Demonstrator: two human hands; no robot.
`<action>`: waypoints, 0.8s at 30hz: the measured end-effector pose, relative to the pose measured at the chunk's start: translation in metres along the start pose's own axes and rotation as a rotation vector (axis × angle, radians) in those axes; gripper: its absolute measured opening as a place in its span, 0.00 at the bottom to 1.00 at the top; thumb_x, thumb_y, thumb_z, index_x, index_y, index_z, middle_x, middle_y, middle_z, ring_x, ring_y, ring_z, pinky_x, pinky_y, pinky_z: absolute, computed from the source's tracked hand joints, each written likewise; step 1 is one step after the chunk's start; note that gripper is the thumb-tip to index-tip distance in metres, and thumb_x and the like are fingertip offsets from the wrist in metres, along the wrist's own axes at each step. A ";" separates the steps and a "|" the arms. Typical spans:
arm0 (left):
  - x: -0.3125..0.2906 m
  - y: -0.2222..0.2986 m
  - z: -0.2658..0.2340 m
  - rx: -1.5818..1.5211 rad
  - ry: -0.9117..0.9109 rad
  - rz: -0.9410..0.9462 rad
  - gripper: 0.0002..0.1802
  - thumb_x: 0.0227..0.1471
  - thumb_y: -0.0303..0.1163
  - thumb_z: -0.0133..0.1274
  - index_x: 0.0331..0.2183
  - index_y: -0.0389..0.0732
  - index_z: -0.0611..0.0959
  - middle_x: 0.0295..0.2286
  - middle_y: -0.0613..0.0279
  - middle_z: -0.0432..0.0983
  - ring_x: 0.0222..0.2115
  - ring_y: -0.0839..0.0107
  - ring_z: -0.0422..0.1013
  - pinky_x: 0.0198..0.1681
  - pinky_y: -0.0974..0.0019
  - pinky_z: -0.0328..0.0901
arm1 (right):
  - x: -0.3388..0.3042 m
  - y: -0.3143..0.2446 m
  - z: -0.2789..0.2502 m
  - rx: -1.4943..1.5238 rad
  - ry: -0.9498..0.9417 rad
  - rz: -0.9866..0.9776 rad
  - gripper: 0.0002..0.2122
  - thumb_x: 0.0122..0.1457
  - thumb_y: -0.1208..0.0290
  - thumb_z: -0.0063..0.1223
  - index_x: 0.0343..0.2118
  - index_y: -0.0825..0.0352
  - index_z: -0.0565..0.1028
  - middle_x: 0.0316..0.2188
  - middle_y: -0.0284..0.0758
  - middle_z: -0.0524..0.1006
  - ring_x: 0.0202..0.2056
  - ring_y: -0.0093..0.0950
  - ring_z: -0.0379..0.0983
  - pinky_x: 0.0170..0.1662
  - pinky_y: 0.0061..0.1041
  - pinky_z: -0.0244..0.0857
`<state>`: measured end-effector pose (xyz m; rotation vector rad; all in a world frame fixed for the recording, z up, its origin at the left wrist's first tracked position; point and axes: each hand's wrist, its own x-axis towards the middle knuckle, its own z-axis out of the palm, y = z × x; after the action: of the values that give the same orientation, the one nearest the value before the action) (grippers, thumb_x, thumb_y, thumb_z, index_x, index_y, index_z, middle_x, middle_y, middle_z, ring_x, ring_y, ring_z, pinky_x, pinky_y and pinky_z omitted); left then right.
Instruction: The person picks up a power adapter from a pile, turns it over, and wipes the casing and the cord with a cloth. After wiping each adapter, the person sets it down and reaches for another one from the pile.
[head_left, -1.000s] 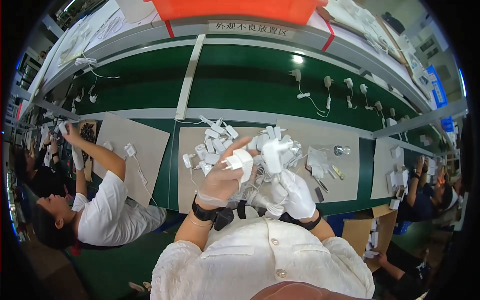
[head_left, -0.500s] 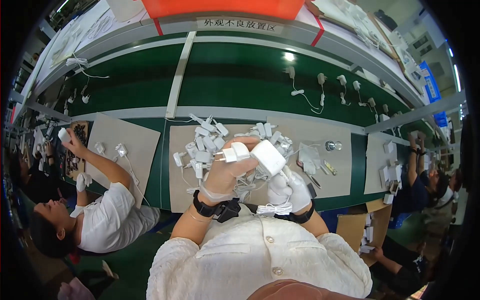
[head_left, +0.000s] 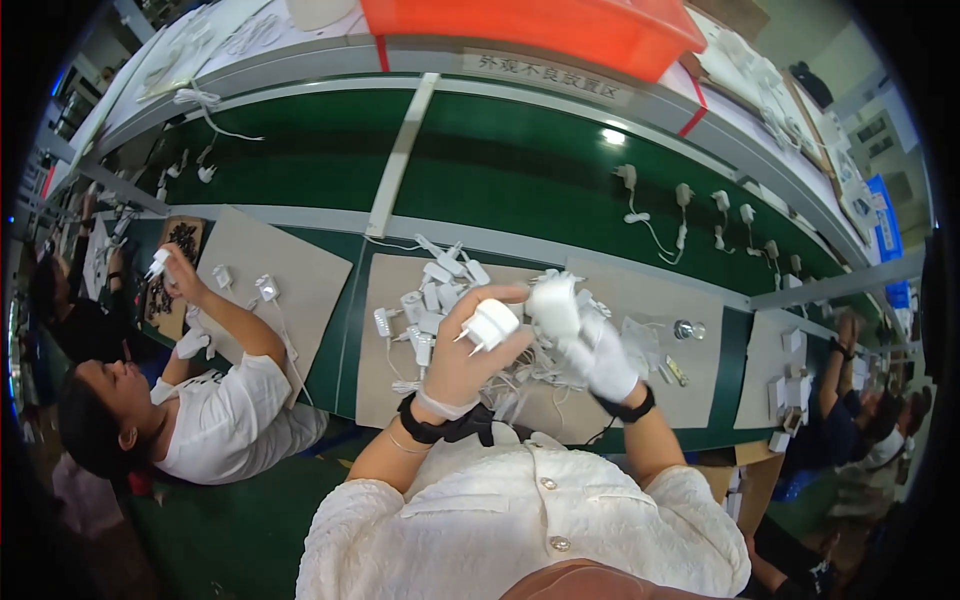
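My left hand [head_left: 458, 368], in a thin pale covering, is closed around a white plug adapter [head_left: 490, 323] whose two metal pins point down and to the left. Close beside it, my right hand [head_left: 603, 362], in a white glove, grips a white power adapter [head_left: 555, 304], blurred by motion. Both hands are raised over a brown work mat [head_left: 385, 355]. Under and behind them lies a heap of white power adapters [head_left: 432, 297] with tangled white cables [head_left: 530, 372], partly hidden by my hands.
Right of the heap are a clear plastic bag [head_left: 640, 338] and a small glass jar [head_left: 690, 330]. Several plugs [head_left: 684, 195] lie along the green surface beyond. An orange bin [head_left: 540, 30] stands on the shelf above. At left, a co-worker [head_left: 220, 420] holds a white plug.
The view has shifted, moving the scene rightward. My left hand has turned its plug adapter, swinging the pins downward. My right hand's adapter has tipped upright, and the cable coil below it no longer shows.
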<state>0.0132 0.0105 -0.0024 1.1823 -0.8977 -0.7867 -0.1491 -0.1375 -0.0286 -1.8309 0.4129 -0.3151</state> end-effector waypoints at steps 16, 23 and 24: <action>-0.013 0.011 0.015 -0.447 0.305 -0.041 0.20 0.46 0.23 0.61 0.38 0.40 0.68 0.41 0.51 0.74 0.42 0.69 0.70 0.46 0.66 0.65 | 0.035 0.042 0.010 -0.214 0.037 -0.311 0.16 0.52 0.61 0.54 0.39 0.68 0.72 0.30 0.39 0.74 0.28 0.28 0.72 0.31 0.27 0.65; -0.019 0.013 0.023 -0.277 0.252 0.022 0.16 0.48 0.23 0.56 0.37 0.41 0.68 0.37 0.53 0.76 0.38 0.69 0.74 0.41 0.68 0.69 | 0.019 0.061 0.014 -0.455 0.026 -0.542 0.09 0.45 0.72 0.56 0.32 0.63 0.73 0.27 0.36 0.73 0.26 0.35 0.70 0.27 0.33 0.62; -0.018 0.011 0.022 -0.278 0.278 -0.031 0.17 0.48 0.23 0.57 0.38 0.41 0.68 0.34 0.55 0.76 0.35 0.72 0.73 0.38 0.70 0.68 | 0.015 0.064 0.021 -0.400 0.052 -0.502 0.10 0.45 0.72 0.57 0.32 0.64 0.73 0.27 0.36 0.74 0.25 0.35 0.70 0.27 0.32 0.62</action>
<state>-0.0144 0.0194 0.0080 1.0294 -0.5235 -0.7244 -0.1345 -0.1430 -0.0956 -2.3148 0.0411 -0.6614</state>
